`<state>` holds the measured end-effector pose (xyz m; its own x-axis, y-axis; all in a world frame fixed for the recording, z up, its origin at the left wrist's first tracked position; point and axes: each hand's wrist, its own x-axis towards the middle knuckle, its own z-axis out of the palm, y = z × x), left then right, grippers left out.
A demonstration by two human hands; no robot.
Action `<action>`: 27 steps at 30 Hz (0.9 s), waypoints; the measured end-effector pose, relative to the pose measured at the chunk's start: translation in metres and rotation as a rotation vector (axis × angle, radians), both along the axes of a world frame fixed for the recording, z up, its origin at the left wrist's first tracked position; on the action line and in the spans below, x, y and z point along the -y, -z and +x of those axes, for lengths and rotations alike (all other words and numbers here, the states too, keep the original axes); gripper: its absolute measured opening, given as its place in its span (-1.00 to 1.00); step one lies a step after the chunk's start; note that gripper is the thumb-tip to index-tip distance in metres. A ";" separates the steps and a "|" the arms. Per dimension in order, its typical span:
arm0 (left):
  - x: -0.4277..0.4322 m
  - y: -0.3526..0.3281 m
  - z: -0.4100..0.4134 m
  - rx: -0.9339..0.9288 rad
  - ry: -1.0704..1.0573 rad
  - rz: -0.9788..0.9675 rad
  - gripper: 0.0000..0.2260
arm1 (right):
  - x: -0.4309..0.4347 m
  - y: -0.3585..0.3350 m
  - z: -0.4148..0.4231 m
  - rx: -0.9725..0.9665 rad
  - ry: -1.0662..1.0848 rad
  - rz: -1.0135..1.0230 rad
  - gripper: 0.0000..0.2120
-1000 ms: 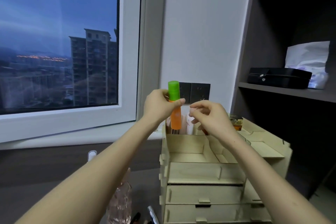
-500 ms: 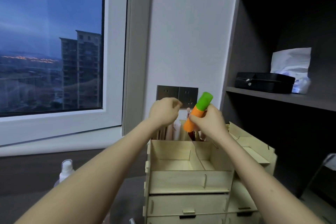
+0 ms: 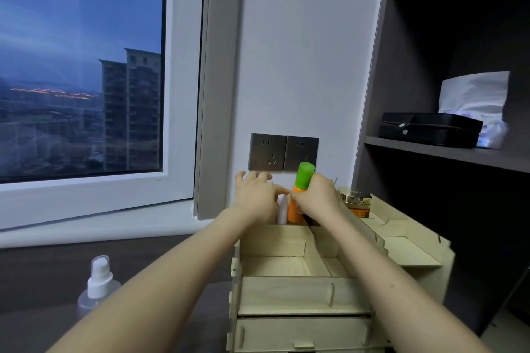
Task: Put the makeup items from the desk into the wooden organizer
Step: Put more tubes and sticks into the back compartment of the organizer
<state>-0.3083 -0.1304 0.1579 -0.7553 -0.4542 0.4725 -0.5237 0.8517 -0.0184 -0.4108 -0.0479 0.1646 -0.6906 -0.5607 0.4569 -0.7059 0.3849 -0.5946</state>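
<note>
Dark desk (image 3: 43,281): spray bottle (image 3: 99,281) not yet stowed. Right hand (image 3: 318,199) grips green-capped orange tube (image 3: 295,209) at rear of wooden organizer (image 3: 286,292); left hand (image 3: 255,198) spread loosely beside. Gold-lidded jar (image 3: 355,200) already in.

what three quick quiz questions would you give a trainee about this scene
1. True or false: the orange bottle is held upside down, with its green cap pointing downward.
2. Which hand grips that bottle? A left, B right, C neither.
3. Fill in: the clear spray bottle stands on the desk, to the ___ of the wooden organizer.

Key
1. False: it is upright, cap on top, at the organizer's rear.
2. B: the right hand is wrapped round it.
3. left
</note>
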 end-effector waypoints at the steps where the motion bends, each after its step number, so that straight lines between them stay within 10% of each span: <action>1: 0.001 0.001 0.002 -0.019 0.000 0.013 -0.62 | 0.002 0.000 0.000 -0.005 0.002 0.015 -0.83; 7: 0.005 0.004 0.006 -0.020 0.016 0.003 -0.58 | 0.014 -0.003 0.000 0.002 0.008 0.120 -0.84; 12: 0.007 0.005 0.007 0.000 0.031 -0.015 -0.53 | 0.022 -0.003 -0.002 0.050 0.057 0.237 -0.30; 22: 0.007 0.004 0.007 0.045 0.030 -0.020 -0.46 | 0.024 0.001 -0.001 0.161 0.079 0.299 -0.92; 27: 0.000 0.001 0.010 0.039 0.036 0.001 -0.47 | 0.014 -0.003 0.004 0.014 0.121 0.315 -0.43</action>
<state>-0.2979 -0.1309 0.1574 -0.7893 -0.4265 0.4418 -0.4913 0.8702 -0.0376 -0.4065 -0.0618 0.1676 -0.7657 -0.5864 0.2644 -0.6366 0.6319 -0.4421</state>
